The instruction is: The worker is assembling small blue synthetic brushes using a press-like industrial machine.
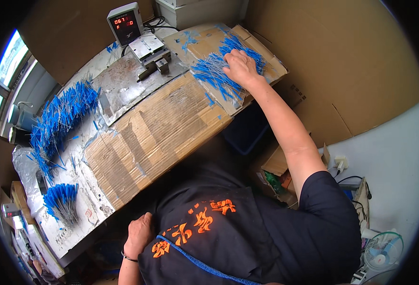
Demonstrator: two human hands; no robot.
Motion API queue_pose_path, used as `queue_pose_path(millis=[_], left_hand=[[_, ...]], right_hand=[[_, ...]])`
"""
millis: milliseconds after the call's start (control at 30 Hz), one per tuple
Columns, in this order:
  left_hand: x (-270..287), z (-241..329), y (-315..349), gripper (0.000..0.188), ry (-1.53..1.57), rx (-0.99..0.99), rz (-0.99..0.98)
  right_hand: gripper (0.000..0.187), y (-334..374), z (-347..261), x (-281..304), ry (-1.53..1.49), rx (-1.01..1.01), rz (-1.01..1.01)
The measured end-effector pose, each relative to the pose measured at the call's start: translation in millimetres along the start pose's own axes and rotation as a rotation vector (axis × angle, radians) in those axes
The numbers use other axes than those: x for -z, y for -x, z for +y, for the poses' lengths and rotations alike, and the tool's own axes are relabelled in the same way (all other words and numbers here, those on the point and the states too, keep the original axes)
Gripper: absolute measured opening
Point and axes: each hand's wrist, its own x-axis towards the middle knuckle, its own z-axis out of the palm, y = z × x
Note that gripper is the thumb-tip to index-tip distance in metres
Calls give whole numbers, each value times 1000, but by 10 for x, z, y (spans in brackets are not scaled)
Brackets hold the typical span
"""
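Digital counter (124, 23) at upper left, fixture (148, 51) just below, wire pile (213, 71) under right hand (242, 68) at upper centre, wire heap (63, 116) at left

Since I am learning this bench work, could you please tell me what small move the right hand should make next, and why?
I would probably have the right hand pinch a few of the blue-tipped wires and draw them free, since it is on that pile, the wires lie loose and crisscrossed, and the metal fixture stands to their left.

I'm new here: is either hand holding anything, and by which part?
Cannot tell: the right hand covers blue-tipped wires, hiding any grip; the left hand shows nothing held.
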Motion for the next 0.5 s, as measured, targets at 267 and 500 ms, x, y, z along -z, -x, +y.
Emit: queue_pose_path(millis=[267, 500], left_hand=[[914, 726, -673, 15, 356, -377, 173], [1109, 1050, -1820, 15, 315, -666, 389]], right_hand=[[33, -177, 175, -22, 23, -7, -198], [23, -155, 264, -2, -87, -10, -148]])
